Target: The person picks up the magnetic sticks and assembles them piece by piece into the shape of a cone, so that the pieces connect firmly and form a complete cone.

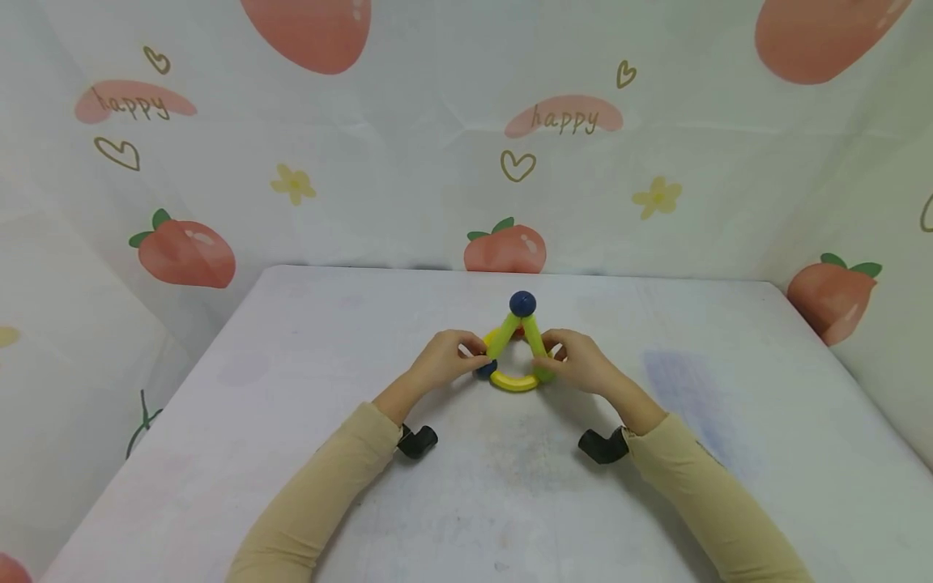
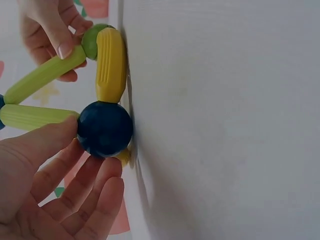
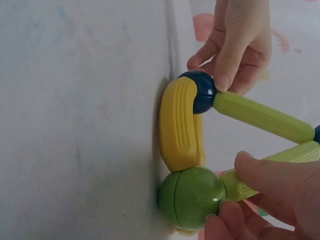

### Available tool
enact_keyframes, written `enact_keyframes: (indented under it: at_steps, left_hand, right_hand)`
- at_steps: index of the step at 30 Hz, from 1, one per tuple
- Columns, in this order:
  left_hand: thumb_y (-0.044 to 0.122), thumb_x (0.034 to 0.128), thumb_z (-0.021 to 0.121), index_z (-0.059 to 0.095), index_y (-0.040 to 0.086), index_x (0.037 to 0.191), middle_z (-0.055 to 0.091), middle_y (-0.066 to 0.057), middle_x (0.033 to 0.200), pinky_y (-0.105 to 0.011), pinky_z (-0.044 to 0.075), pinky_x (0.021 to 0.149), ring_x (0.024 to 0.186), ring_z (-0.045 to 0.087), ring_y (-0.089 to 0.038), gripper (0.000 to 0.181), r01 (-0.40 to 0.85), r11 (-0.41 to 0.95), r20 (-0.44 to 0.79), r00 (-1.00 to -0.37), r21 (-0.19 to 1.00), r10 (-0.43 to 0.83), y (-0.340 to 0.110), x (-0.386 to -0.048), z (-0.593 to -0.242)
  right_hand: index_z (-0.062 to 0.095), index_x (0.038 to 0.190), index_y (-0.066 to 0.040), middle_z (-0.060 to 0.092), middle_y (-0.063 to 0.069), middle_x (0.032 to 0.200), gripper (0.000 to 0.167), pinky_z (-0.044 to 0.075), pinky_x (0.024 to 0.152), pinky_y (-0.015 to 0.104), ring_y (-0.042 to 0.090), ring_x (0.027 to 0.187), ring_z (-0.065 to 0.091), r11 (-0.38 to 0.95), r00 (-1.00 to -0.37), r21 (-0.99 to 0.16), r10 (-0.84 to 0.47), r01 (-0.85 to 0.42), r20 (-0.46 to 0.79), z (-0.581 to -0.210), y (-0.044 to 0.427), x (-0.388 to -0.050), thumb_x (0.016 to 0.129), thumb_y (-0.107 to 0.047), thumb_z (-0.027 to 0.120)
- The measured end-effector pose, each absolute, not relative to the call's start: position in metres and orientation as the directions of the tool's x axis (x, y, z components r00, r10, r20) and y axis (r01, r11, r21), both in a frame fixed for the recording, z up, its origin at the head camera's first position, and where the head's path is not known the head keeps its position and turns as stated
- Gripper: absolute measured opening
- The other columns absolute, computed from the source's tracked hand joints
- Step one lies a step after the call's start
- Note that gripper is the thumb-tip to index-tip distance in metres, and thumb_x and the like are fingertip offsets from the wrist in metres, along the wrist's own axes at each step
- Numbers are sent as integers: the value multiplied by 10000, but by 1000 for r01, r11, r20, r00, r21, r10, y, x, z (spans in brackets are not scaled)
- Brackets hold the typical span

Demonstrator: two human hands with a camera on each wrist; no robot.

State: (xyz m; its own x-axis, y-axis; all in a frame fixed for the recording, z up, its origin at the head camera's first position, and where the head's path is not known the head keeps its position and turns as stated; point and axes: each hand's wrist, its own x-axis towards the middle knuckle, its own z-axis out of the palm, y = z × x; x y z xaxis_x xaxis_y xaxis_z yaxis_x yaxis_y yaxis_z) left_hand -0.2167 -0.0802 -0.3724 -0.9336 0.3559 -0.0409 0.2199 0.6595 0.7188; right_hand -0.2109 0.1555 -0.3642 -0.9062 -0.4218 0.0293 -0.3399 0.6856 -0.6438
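A small frame of toy rods and balls stands on the table. Its base has a yellow curved rod (image 1: 514, 381) between a blue ball (image 2: 105, 129) and a green ball (image 3: 192, 197). Two light green rods, the left rod (image 1: 501, 337) and the right rod (image 3: 235, 185), lean together under a dark blue top ball (image 1: 522, 304). My left hand (image 1: 448, 356) pinches the base's blue ball where the left rod meets it, fingers curved beneath. With thumb and fingertips, my right hand (image 1: 583, 364) pinches the right rod's lower end beside the green ball.
Behind the rods, a red piece (image 1: 519, 331) shows partly at the back of the base. Black wrist mounts, one left (image 1: 418, 442) and one right (image 1: 603, 446), jut inward below the sleeves. A printed cloth (image 1: 408, 162) hangs behind the white table (image 1: 466, 502).
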Motion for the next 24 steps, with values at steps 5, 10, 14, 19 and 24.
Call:
enact_keyframes:
  at_steps: [5,10,14,19,24]
  left_hand:
    - [208,845,687,697,81,990,683,-62,944,-229,494,680,787,613,-160,193,215,661,-35,-939,719,343,-78,-220,-372]
    - [214,849,683,697,83,1000,681,-64,963,-229,504,693,802,622,-164,200,198,670,-39,-946,715,322,-77,-222,-372]
    - [220,852,680,697,91,1016,686,-63,983,-236,506,705,817,624,-171,209,190,686,-45,-950,703,308,-76,-224,-371]
    - [224,856,675,697,95,1031,689,-62,995,-252,513,736,850,627,-181,218,192,694,-40,-952,693,304,-75,-225,-371]
    - [227,857,674,697,97,1036,689,-65,1002,-255,516,747,867,629,-188,222,185,694,-46,-953,696,299,-75,-226,-372]
  right_hand:
    - [631,1050,3,647,173,978,229,442,635,253,216,768,559,705,-920,-630,-390,-326,39,-365,153,-214,869,-136,646]
    - [621,1077,10,648,180,1001,251,451,645,258,230,782,562,712,-925,-624,-377,-322,47,-366,152,-218,876,-141,637]
    - [615,1085,9,648,179,1003,260,450,655,259,237,794,561,713,-927,-625,-373,-317,44,-366,152,-220,880,-149,633]
    - [611,1087,5,647,182,996,262,442,646,250,241,794,558,710,-929,-633,-369,-309,40,-366,151,-221,880,-154,635]
    - [609,1090,4,648,190,1003,262,442,635,246,245,793,564,710,-931,-637,-365,-302,34,-367,151,-221,882,-153,635]
